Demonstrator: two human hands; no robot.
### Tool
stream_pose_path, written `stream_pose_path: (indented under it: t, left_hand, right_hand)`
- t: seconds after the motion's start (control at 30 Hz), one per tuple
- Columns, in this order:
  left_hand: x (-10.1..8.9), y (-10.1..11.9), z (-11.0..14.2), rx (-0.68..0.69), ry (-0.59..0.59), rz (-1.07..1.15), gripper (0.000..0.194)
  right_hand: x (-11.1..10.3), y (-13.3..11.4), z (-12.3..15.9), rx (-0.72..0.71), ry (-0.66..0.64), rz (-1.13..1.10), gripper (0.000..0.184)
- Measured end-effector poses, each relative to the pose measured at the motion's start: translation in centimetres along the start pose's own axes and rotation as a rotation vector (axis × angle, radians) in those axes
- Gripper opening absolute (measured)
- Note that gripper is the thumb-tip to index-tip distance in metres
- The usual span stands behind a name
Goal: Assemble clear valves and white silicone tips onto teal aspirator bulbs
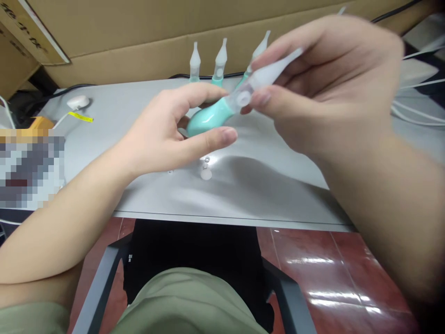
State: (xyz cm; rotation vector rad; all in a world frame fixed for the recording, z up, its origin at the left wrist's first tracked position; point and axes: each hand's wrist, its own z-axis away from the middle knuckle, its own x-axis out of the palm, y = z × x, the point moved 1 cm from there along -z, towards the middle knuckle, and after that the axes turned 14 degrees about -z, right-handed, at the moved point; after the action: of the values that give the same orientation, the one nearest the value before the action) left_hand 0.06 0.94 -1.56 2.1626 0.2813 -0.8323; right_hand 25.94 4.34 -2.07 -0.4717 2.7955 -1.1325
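Above the grey table, both of my hands are on one nasal aspirator (212,117) with a teal bulb, a clear neck and a white pointed tip. My left hand (163,125) holds the bulb, thumb along the near side and fingers behind it. Thumb and fingers of my right hand (333,88) pinch the clear neck near the base of the white tip, which points up to the right. Behind stand several similar aspirators, among them a left one (195,62) and a middle one (220,62); my right hand partly hides another (260,48).
Small clear pieces, including a disc (206,174) and a ring (207,159), lie on the table (271,204) below my hands. A cardboard wall (132,37) closes off the back. White cables (417,116) run at the right; a white rounded device (78,102) sits at the left.
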Motion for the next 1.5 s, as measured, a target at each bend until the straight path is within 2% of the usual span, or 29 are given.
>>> stream_pose_path:
  t: [0.13, 0.2, 0.27, 0.3, 0.4, 0.53, 0.67, 0.7, 0.8, 0.87, 0.97, 1.03, 1.1, 1.17, 1.23, 1.27, 1.33, 1.43, 1.5]
  left_hand:
    - [-0.5, 0.5, -0.4, -0.008, 0.052, -0.045, 0.053]
    - [-0.2, 1.2, -0.9, -0.011, 0.017, -0.077, 0.064]
    - [0.3, 1.9, -1.3, 0.013, -0.013, -0.1, 0.068]
    - [0.6, 2.2, -1.5, 0.031, -0.02, -0.114, 0.07]
    - [1.0, 2.3, -2.0, 0.079, -0.029, -0.17, 0.071]
    - [0.2, 0.6, -1.9, 0.098, 0.017, -0.26, 0.062]
    - [-1.0, -1.1, -1.1, 0.084, 0.253, -0.299, 0.026]
    - [-1.1, -1.4, -0.9, 0.099, 0.278, -0.294, 0.021]
    - [-0.9, -1.9, -0.7, 0.14, 0.275, -0.268, 0.019]
    - [-0.5, -2.4, -0.8, 0.162, 0.301, -0.231, 0.008]
    - [-0.3, -3.0, -1.0, 0.258, 0.38, -0.197, 0.008]
    - [-0.3, -3.3, -1.1, 0.269, 0.302, -0.216, 0.008]
    - [-0.3, -3.4, -1.2, 0.195, 0.302, -0.243, 0.008]
    - [-0.3, -3.5, -1.3, 0.13, 0.302, -0.259, 0.009]
    - [-0.1, -3.5, -1.4, 0.097, 0.28, -0.252, 0.016]
    - [0.0, -3.6, -1.6, 0.081, 0.269, -0.242, 0.019]
    - [0.1, -3.7, -1.8, 0.049, 0.245, -0.218, 0.026]
    - [-0.2, -3.5, -1.9, 0.008, 0.207, -0.197, 0.031]
    - [-0.6, -3.3, -1.7, -0.01, 0.188, -0.206, 0.03]
  right_hand:
    - [-1.6, 0.0, -1.2, -0.018, 0.113, -0.111, 0.056]
    - [-2.7, 0.5, -1.7, 0.01, 0.183, -0.07, 0.049]
    - [-3.6, 1.3, -2.0, -0.037, 0.141, -0.02, 0.042]
    - [-4.0, 1.8, -2.0, -0.132, 0.191, -0.037, 0.038]
    - [-4.5, 3.4, -1.7, -0.097, 0.133, 0.102, 0.023]
    - [-4.7, 4.8, -1.4, -0.087, 0.104, 0.161, 0.018]
    - [-5.4, 5.7, -1.5, -0.076, 0.113, 0.205, 0.019]
    - [-5.6, 5.9, -1.5, -0.08, 0.121, 0.216, 0.018]
    - [-6.6, 7.0, -1.9, -0.066, 0.123, 0.266, 0.017]
    - [-7.3, 8.0, -2.2, -0.057, 0.127, 0.311, 0.016]
    - [-8.2, 9.2, -2.7, -0.038, 0.119, 0.421, 0.011]
    - [-8.4, 9.7, -2.8, -0.019, 0.101, 0.479, 0.011]
    - [-8.3, 9.7, -2.8, 0.013, 0.089, 0.514, 0.016]
    - [-8.3, 9.5, -2.9, 0.054, 0.101, 0.551, 0.027]
    - [-8.4, 9.0, -3.0, 0.076, 0.149, 0.581, 0.048]
    - [-8.5, 8.6, -3.0, 0.057, 0.178, 0.595, 0.059]
    - [-8.6, 7.7, -2.9, -0.08, 0.2, 0.619, 0.074]
    - [-7.5, 5.8, -2.1, -0.409, 0.173, 0.591, 0.071]
    - [-5.9, 4.4, -1.2, -0.463, 0.156, 0.565, 0.067]
